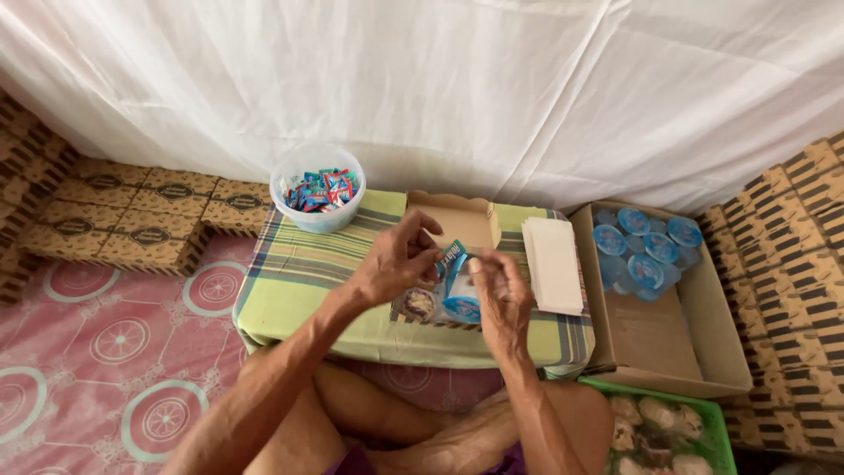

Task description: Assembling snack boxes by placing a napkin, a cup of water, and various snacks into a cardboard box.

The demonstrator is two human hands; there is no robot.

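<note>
From the head view, we see our left hand (400, 259) pinching a small blue sachet (452, 255) over the open cardboard box (457, 224) near the worktop's (299, 281) front edge; our right hand (499, 295) stands half-curled beside it, holding nothing we can see. The sachet could slip past the sealed water cup (461, 308). A candy bowl (316, 189) sits at the back left corner, a napkin stack (554, 264) close on the right.

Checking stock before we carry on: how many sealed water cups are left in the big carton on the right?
6 blue-lidded cups show, clustered in the far end of the carton: three along the back, three nearer. Others may be hidden underneath.
</note>
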